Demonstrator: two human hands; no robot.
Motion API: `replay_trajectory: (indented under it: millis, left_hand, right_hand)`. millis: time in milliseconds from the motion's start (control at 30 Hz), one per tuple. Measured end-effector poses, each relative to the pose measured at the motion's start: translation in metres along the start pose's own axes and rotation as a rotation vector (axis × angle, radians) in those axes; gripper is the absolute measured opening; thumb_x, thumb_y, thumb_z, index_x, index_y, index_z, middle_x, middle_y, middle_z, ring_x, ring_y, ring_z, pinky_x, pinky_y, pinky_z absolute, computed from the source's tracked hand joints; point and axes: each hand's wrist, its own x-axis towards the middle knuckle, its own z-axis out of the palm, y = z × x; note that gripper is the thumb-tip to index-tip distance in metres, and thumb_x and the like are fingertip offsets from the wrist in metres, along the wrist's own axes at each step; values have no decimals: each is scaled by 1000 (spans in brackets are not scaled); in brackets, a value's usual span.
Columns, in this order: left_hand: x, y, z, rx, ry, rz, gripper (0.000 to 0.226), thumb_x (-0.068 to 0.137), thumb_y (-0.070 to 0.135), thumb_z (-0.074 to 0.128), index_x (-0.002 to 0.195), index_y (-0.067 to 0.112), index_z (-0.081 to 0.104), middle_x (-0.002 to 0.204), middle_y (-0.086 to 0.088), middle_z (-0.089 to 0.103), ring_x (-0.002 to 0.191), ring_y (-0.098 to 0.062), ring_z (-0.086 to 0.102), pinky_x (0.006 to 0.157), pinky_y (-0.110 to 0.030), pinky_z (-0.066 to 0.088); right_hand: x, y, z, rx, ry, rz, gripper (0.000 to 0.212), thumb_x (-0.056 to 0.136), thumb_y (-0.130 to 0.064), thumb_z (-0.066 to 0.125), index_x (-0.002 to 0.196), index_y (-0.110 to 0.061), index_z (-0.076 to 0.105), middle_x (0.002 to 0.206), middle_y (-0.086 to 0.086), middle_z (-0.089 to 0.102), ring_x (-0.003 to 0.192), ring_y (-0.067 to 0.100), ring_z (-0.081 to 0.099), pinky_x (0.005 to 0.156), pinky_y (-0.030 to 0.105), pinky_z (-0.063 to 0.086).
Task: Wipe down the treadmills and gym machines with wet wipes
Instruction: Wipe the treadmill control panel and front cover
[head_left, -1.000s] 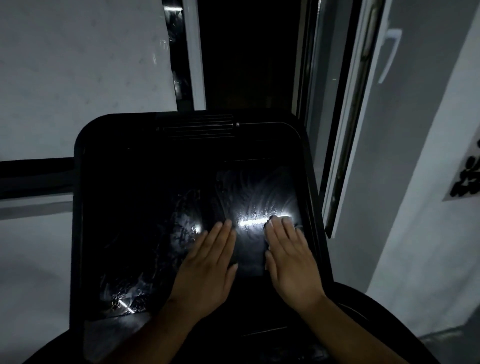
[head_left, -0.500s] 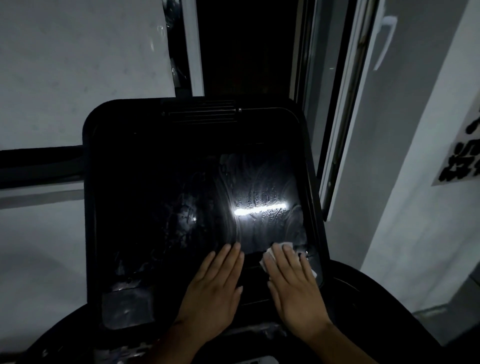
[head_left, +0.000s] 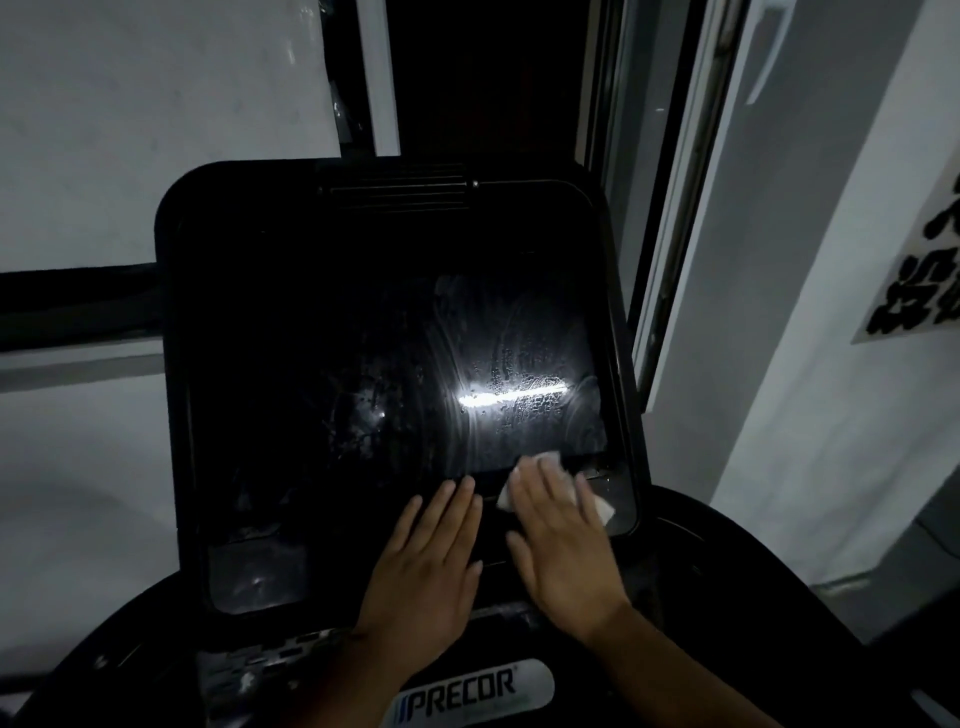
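A black treadmill console (head_left: 270, 332) fills the middle of the head view, its dark screen streaked with wet smears around a bright light reflection. My right hand (head_left: 561, 540) lies flat with straight fingers and presses a white wet wipe (head_left: 597, 504) onto the console's lower right edge, just below the screen. Most of the wipe is hidden under that hand. Beside it, my left hand (head_left: 431, 561) rests flat on the lower console, fingers straight, holding nothing.
A PRECOR label (head_left: 467, 691) sits on the panel below the console. A window frame (head_left: 670, 218) with a white handle stands to the right, a white wall with a black-printed sign (head_left: 914, 270) beyond it. Dim grey wall lies behind on the left.
Both hands have slid down from the lit part of the screen to the console's lower edge. More of the wipe shows under my right hand, and the view has tilted down.
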Motion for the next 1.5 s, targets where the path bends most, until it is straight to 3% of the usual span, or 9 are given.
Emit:
replay_trajectory:
  millis: [100, 267, 400, 733, 1000, 1100, 1267, 1400, 1500]
  left_hand:
    - [-17, -2, 5, 7, -2, 9, 62, 98, 39, 40, 150, 6, 46, 163, -11, 33, 151, -24, 30, 119, -46, 25]
    - [-35, -4, 8, 30, -7, 15, 62, 97, 38, 42, 149, 5, 48, 162, -11, 35, 149, -25, 34, 118, -47, 27]
    - [-41, -7, 6, 12, -9, 10, 60, 98, 37, 41, 147, 5, 50, 161, -11, 37, 148, -25, 37, 117, -46, 28]
    - [-71, 9, 3, -81, -76, -4, 62, 99, 41, 39, 151, 8, 47, 163, -9, 33, 151, -22, 31, 119, -43, 24]
    - [-78, 26, 3, -161, -75, 45, 61, 99, 42, 40, 150, 10, 48, 163, -6, 34, 152, -19, 26, 117, -43, 24]
    - [-79, 29, 5, -197, -106, 86, 62, 98, 42, 42, 153, 13, 44, 165, -4, 30, 153, -18, 26, 118, -40, 22]
    - [-78, 34, 14, -233, -135, 110, 62, 99, 43, 42, 153, 13, 45, 165, -2, 31, 152, -17, 29, 117, -39, 22]
    - [-75, 37, 18, -246, -141, 132, 62, 101, 46, 38, 154, 14, 43, 164, -1, 32, 151, -17, 30, 116, -39, 22]
    - [-71, 45, 20, -247, -170, 130, 63, 102, 48, 39, 156, 16, 39, 165, 0, 29, 152, -15, 27, 117, -38, 20]
  right_hand:
    - [-44, 3, 11, -93, -32, -163, 63, 97, -39, 46, 153, -13, 41, 163, 6, 33, 154, 23, 21, 118, 51, 22]
    - [-9, -2, 4, -73, -1, 19, 62, 102, -40, 37, 157, -11, 33, 165, 7, 28, 154, 24, 19, 120, 52, 19]
    - [-28, -21, 23, -95, -12, -278, 62, 100, -38, 44, 156, -13, 33, 165, 5, 29, 154, 24, 20, 119, 51, 22]
    - [-59, 9, -8, 132, -88, -147, 62, 89, -18, 43, 150, -12, 41, 159, 4, 38, 147, 24, 36, 117, 43, 25]
    - [-111, -13, -30, 230, -435, -17, 56, 108, -53, 23, 158, -30, 31, 166, -10, 22, 153, 7, 18, 122, 37, 21]
    - [-110, -10, -30, 112, -474, 45, 66, 103, -67, 13, 154, -34, 39, 162, -16, 22, 149, 5, 28, 120, 37, 31]
    - [-99, -25, -27, 234, -674, 66, 95, 81, -80, -17, 161, -36, 10, 161, -21, -8, 149, -1, -16, 121, 29, -11]
    - [-118, 1, -35, 163, -565, 135, 71, 103, -66, 5, 150, -31, 46, 157, -13, 37, 145, 4, 36, 119, 38, 33]
    - [-116, 14, -35, 151, -482, 185, 68, 103, -64, 12, 152, -30, 43, 156, -9, 43, 145, 9, 37, 119, 33, 25]
